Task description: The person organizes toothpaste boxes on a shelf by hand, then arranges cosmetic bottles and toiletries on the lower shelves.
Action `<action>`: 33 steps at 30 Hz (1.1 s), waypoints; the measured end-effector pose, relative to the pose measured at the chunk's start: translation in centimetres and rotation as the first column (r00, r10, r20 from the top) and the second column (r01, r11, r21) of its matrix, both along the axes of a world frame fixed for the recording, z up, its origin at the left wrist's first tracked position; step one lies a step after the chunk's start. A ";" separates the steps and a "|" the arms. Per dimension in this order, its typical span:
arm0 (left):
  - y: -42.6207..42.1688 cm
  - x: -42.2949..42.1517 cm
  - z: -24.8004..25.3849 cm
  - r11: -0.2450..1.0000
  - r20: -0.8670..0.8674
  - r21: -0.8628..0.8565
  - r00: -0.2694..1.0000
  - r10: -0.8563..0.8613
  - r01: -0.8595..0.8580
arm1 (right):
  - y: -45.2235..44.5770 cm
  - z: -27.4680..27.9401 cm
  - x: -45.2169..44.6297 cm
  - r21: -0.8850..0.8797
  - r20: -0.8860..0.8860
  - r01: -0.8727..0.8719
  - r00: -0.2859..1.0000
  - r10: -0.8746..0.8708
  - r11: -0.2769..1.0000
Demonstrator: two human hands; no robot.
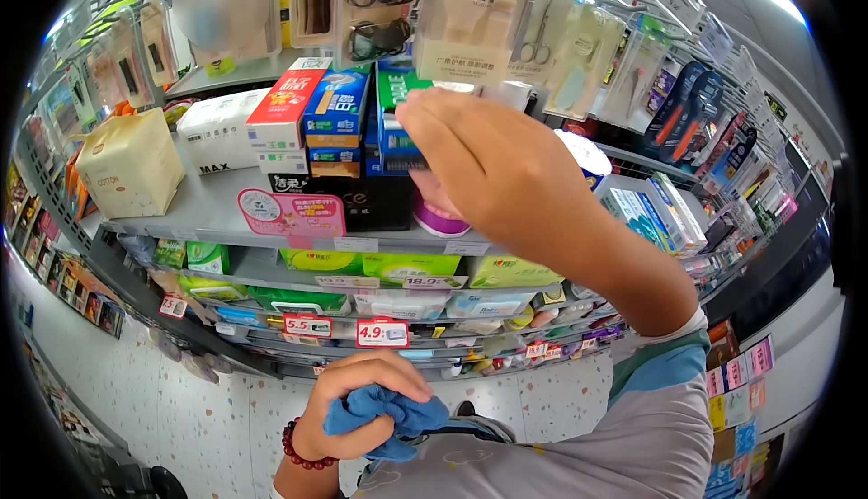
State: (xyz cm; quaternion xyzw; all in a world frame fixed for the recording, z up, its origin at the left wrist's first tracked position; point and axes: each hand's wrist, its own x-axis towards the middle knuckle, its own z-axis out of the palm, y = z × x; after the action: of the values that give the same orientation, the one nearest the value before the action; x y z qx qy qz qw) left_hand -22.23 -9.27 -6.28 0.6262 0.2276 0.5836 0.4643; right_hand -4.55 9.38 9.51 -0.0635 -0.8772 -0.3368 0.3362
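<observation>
The left hand [362,409] clenches a blue cloth [384,413]; the right hand [488,160], fingers together, covers part of a green box [391,92] on the shelf [203,217], its grip unclear.

Speckled pale floor [208,413] beneath crowded grey shelves [212,219]

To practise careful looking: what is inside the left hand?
The left hand holds a crumpled blue cloth. Fingers cover part of it, and that part cannot be seen.
</observation>
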 end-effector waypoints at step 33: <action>14.2 25.7 2.2 0.801 -0.330 0.598 0.911 0.248 -0.001 | -12.6 -18.7 27.9 -0.606 -0.762 -0.717 0.398 -0.511 0.345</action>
State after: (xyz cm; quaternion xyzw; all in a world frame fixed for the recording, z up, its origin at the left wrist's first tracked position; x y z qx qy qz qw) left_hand 3.44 4.90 -4.09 0.8254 0.1664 0.5172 0.1531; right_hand 23.34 -3.22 -9.22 -0.3389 -0.5533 0.3521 0.6746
